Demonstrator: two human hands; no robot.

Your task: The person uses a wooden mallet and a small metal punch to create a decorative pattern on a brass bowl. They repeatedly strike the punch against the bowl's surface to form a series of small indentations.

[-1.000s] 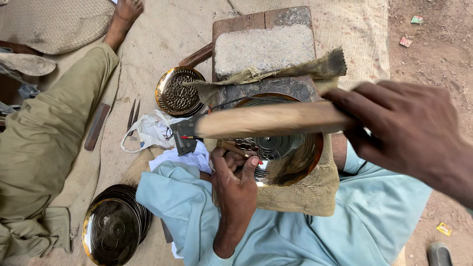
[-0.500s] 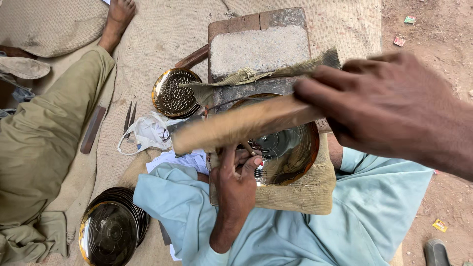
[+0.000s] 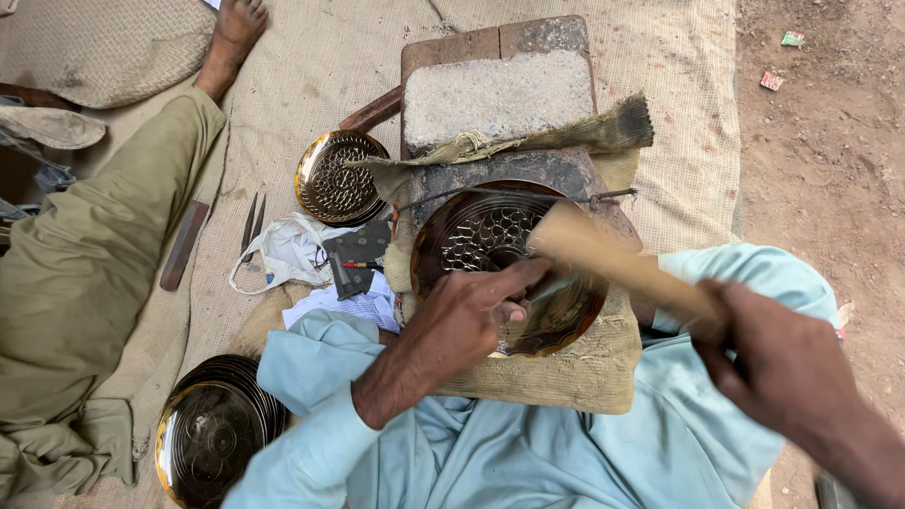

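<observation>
**Hammer over the plate**

Your left hand (image 3: 462, 325) pinches a small tool, fingertips pressed on the brass plate (image 3: 490, 254) lying on the padded block (image 3: 566, 377). Your right hand (image 3: 782, 372) is closed around a wooden hammer handle (image 3: 622, 269), blurred. Its long axis slants from your right hand up-left toward the plate's middle, just beside your left fingers.

1. You work in soft, even daylight; shadows are weak.
2. Your right hand (image 3: 787, 377) and the wooden handle (image 3: 622, 264) at 4 o'clock are motion-blurred.
3. The brass plate (image 3: 212, 434) at 7 o'clock shows mild glare.
</observation>
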